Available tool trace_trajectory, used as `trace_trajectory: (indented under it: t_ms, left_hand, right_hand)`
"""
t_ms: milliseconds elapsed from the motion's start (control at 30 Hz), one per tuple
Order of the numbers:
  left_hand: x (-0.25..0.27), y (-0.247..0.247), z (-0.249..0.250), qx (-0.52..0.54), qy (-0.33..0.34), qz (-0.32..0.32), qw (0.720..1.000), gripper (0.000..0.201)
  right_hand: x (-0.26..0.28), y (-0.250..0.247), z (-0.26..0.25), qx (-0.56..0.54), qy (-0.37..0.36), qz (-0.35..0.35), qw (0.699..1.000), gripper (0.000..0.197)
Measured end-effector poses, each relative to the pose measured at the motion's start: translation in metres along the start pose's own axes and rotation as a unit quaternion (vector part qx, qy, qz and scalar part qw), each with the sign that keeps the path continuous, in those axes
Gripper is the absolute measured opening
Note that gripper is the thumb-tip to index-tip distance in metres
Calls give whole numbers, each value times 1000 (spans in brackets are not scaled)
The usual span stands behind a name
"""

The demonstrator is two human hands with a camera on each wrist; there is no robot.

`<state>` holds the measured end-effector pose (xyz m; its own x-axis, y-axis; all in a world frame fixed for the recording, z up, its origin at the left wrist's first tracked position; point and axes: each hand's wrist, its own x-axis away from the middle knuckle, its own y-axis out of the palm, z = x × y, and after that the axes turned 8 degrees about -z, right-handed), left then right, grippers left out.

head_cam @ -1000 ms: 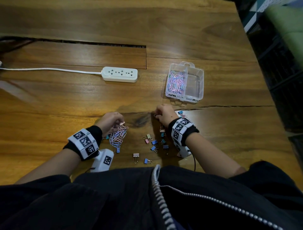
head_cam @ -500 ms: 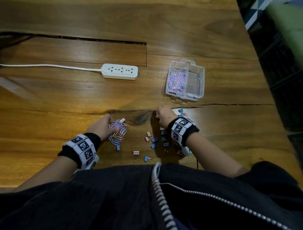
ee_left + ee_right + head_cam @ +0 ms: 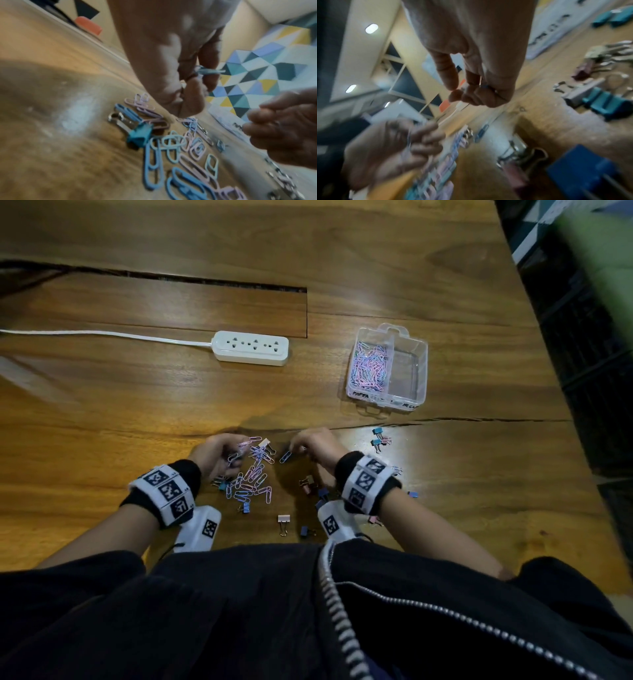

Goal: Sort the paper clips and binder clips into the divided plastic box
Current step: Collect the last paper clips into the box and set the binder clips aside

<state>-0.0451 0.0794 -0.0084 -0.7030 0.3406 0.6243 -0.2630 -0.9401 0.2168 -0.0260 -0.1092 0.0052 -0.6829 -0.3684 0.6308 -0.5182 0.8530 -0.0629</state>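
Both hands are low over the wooden bench [image 3: 445,508], close together near the middle of the head view. The left hand [image 3: 219,455] has its fingers curled round a few paper clips [image 3: 208,71], pinched at the fingertips above the loose heap of pink and blue paper clips [image 3: 251,482] lying just below it. The right hand [image 3: 315,446] is curled too; the wrist view hints at something small in its fingertips, but blur hides what. Binder clips [image 3: 378,438] lie scattered around the right wrist and toward the lower centre. The divided plastic box [image 3: 388,369] sits in the upper right, well apart from the hands, with paper clips filling its left compartment. A white power strip [image 3: 251,348] lies left of it.
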Motion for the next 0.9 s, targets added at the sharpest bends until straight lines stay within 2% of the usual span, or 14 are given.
trace_trajectory:
  t_ms: [33, 100, 167, 200, 267, 333, 400, 467, 500, 567, 667, 700, 800, 900]
  left_hand:
    - [0, -2, -1, 31, 10, -21, 999, 18]
    - [1, -3, -3, 75, 19, -48, 996, 13]
    - [-1, -5, -4, 98, 24, -52, 994, 25]
    - [-2, -5, -3, 97, 21, -43, 994, 30]
    - [-5, -5, 2, 40, -10, 4, 999, 37]
    - [-4, -2, 7, -135, -61, 70, 987, 35]
    - [-2, -1, 8, -362, -81, 138, 918, 30]
    - [2, -1, 6, -538, -88, 180, 819, 36]
    - [3, -1, 4, -590, -98, 186, 779, 42]
    - [2, -3, -1, -645, -131, 174, 733, 60]
    - [0, -5, -12, -655, -162, 140, 725, 87]
    - [-1, -5, -15, -653, -159, 130, 729, 83]
    - [-1, 0, -16, -632, -123, 112, 757, 36]
    - [-2, 4, -15, -622, -123, 88, 768, 29]
  right_hand:
    - [-3, 7, 2, 105, -8, 10, 994, 24]
    - [-8, 18, 6, 286, -19, 24, 958, 6]
    - [-13, 23, 10, 391, -17, 30, 920, 29]
    - [-14, 24, 10, 405, -7, 33, 914, 37]
    - [-16, 25, 9, 417, 1, 33, 908, 38]
    - [-17, 24, 10, 429, 9, 17, 903, 33]
    - [-16, 24, 11, 434, 13, 6, 901, 32]
    - [-16, 22, 11, 449, 5, -3, 894, 31]
    - [-15, 22, 12, 457, -2, -4, 889, 30]
    - [-14, 18, 14, 455, -15, -4, 890, 25]
    - [-14, 12, 22, 344, -16, 24, 938, 21]
    - [-15, 10, 24, 292, -16, 33, 956, 22]
    - [-11, 3, 19, 37, -3, 17, 999, 25]
    - [-3, -1, 10, -212, 30, -37, 976, 32]
